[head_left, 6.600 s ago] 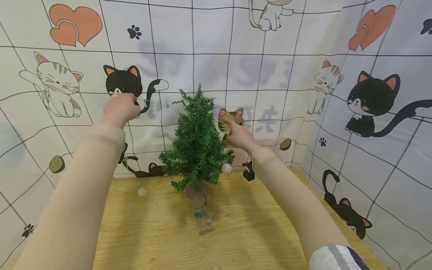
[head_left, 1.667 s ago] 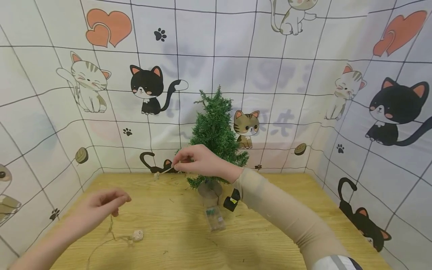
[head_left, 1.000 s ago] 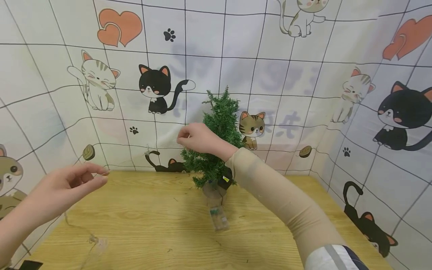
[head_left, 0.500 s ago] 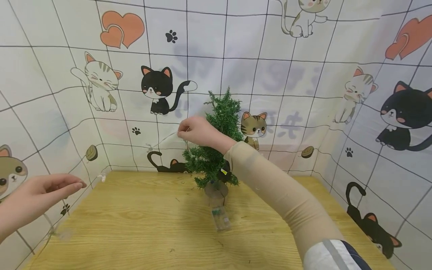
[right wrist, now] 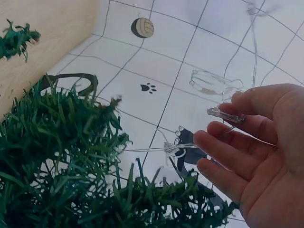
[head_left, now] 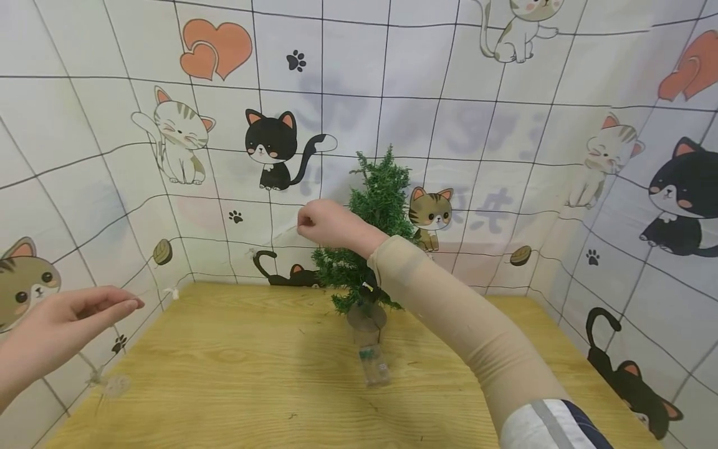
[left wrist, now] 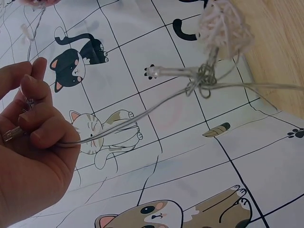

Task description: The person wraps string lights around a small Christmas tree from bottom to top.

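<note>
The left hand point(head_left: 64, 329), fingers loosely curled, grips a thin clear-wired light string point(left wrist: 206, 80) bearing a white openwork ball point(left wrist: 224, 28); the right hand point(head_left: 335, 226) pinches another stretch, just beside the bushy green artificial tree point(head_left: 384, 196). The step appears to be draping the string; the next move likely calls for gentle tension, clear of twigs. On the wooden table point(head_left: 235, 362), a clear plastic case point(head_left: 374, 370) shows green; its contents are unclear.

Two hands point(head_left: 331, 224), one green tree point(head_left: 384, 193), one light string point(left wrist: 207, 80), one clear box point(head_left: 374, 366), one wooden table point(head_left: 235, 362)
</note>
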`<move>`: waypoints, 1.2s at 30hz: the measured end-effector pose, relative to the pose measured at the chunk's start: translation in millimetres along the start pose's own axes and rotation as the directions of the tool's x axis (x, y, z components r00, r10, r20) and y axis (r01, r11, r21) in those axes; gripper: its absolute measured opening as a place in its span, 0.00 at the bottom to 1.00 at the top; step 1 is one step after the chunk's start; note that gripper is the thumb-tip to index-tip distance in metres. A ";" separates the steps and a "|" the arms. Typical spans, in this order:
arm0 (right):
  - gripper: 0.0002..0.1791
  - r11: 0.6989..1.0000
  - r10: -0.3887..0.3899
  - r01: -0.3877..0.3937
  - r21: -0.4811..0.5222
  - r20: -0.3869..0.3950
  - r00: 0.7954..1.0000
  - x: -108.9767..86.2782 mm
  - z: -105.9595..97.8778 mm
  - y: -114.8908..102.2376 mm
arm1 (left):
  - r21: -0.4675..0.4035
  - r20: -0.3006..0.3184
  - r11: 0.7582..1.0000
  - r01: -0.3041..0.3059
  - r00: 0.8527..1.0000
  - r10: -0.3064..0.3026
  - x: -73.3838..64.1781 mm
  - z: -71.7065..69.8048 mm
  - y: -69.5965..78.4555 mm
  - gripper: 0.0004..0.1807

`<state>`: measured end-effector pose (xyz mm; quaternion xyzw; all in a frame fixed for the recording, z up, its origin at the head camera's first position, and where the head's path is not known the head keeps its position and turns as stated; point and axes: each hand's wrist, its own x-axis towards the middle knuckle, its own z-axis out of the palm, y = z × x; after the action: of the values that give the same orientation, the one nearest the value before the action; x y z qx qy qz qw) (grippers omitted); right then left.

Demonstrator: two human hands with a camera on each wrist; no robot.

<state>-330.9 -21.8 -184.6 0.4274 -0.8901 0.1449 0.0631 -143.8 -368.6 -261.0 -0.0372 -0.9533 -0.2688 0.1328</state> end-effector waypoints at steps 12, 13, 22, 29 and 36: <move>0.11 0.999 -0.040 0.041 0.011 -0.115 0.993 -38.3 -22.9 4.7 | -0.006 -0.084 0.999 -0.050 0.995 0.049 9.8 -2.6 14.9 0.14; 0.11 0.998 -0.046 0.049 0.026 -0.123 0.991 -43.9 -24.7 3.8 | -0.010 -0.097 0.999 -0.053 0.994 0.051 10.4 -3.9 15.4 0.14; 0.08 0.983 -0.036 0.052 0.177 -0.090 0.995 -89.5 -17.6 12.5 | -0.040 -0.131 0.997 -0.068 0.989 0.062 17.3 -5.0 25.6 0.12; 0.11 0.975 0.029 -0.035 0.218 0.028 0.999 -110.9 -7.3 34.1 | -0.015 -0.087 0.992 -0.125 0.989 0.123 28.0 0.8 44.6 0.12; 0.10 0.963 0.079 -0.088 0.255 0.044 0.996 -126.2 -17.7 51.2 | 0.018 -0.077 0.981 -0.195 0.978 0.196 41.1 4.8 70.2 0.11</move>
<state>-291.9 107.8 -208.0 0.3965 -0.8820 0.2544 -0.0139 -174.4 -306.2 -218.5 -0.1196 -0.9404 -0.2507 0.1960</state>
